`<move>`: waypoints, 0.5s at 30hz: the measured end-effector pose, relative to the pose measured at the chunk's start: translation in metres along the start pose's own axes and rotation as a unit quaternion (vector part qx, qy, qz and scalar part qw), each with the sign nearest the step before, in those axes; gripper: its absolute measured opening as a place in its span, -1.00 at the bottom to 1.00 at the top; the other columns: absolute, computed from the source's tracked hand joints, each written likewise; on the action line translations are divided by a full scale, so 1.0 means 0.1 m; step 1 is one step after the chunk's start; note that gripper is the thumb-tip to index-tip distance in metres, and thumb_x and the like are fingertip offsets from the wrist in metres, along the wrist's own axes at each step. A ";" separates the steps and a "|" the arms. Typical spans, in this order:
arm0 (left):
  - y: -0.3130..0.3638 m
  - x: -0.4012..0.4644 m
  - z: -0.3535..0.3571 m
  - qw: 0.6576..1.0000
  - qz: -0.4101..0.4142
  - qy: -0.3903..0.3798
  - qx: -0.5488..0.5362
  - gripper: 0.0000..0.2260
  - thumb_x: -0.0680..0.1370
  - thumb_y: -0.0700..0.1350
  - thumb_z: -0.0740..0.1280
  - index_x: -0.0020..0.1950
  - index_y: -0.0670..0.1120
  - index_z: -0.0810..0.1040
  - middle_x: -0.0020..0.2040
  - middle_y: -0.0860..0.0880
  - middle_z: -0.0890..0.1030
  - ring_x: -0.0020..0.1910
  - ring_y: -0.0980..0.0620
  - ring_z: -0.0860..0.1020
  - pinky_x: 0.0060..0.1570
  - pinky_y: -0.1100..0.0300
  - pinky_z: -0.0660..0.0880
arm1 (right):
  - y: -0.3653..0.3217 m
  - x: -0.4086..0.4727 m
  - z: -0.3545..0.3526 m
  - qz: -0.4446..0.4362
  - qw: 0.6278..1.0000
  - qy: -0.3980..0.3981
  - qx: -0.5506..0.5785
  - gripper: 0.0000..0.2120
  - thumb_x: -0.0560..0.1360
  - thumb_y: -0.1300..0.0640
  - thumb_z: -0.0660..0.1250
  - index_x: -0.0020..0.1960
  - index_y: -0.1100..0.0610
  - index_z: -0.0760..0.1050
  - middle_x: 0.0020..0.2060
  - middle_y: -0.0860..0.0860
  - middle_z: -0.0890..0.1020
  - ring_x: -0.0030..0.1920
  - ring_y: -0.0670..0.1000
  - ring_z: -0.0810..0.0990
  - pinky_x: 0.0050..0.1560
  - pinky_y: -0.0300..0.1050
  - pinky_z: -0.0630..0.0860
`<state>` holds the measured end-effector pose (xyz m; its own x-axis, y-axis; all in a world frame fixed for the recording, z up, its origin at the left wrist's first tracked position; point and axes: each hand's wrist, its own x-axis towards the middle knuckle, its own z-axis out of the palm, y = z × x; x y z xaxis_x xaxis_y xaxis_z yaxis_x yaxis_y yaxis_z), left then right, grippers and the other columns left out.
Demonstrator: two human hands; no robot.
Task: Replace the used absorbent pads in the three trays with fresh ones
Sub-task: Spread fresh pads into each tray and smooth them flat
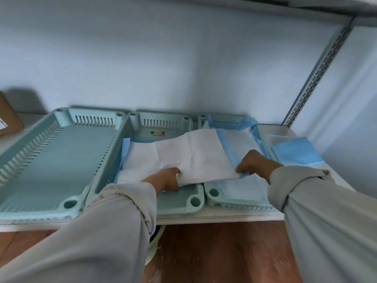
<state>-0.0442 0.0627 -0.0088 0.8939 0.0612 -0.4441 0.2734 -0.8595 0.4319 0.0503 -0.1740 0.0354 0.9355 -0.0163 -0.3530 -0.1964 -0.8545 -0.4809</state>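
Three pale green trays stand side by side on a white shelf. The left tray (pixel 61 152) holds no pad. A white pad with blue edging (pixel 183 156) lies spread across the middle tray (pixel 179 203) and reaches over the right tray (pixel 216 196). My left hand (pixel 165 179) grips the pad's near edge over the middle tray. My right hand (pixel 255 162) pinches the pad's near right corner. Another blue-backed pad (pixel 240 186) lies in the right tray underneath.
A folded blue pad (pixel 295 152) lies on the shelf right of the trays. A brown cardboard box (pixel 8 117) stands at the far left. A slotted metal upright (pixel 318 72) rises at the right. Wooden floor (pixel 224 252) shows below the shelf edge.
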 end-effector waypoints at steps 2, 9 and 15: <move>0.00 0.01 0.03 1.000 -0.003 -0.012 0.025 -0.33 0.49 -0.20 0.36 0.54 -0.07 0.14 0.52 -0.13 0.18 0.49 -0.12 0.18 0.46 0.08 0.20 | 0.00 0.02 0.01 -0.021 0.997 0.014 -0.072 -0.26 0.13 0.12 0.51 0.26 0.34 0.43 0.06 0.21 0.53 0.09 0.17 0.55 0.00 -0.06 0.55; 0.01 0.07 -0.03 1.000 0.000 -0.006 -0.001 -0.50 0.54 -0.26 0.26 0.47 -0.05 0.30 0.48 -0.08 0.24 0.45 -0.08 0.27 0.46 0.09 0.20 | -0.47 -0.35 0.24 -0.295 0.946 -0.049 -0.127 -0.39 0.45 0.10 0.38 0.46 0.02 0.29 0.47 0.03 0.28 0.47 0.04 0.23 0.42 -0.11 0.17; -0.24 0.01 -0.19 0.998 -0.055 0.009 -0.004 -0.54 0.53 -0.25 0.29 0.43 -0.03 0.36 0.43 -0.07 0.34 0.40 -0.07 0.33 0.42 0.09 0.24 | -0.76 -0.50 0.88 -0.325 0.836 -0.117 -0.426 -0.41 0.49 -0.02 0.32 0.47 0.01 0.24 0.46 0.09 0.27 0.47 0.11 0.19 0.48 0.12 0.06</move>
<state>-0.0431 0.0928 -0.0048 0.8647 0.1632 -0.4750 0.3721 -0.8433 0.3878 -0.0074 -0.0629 0.0194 0.6603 0.6129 -0.4340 0.7052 -0.7047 0.0779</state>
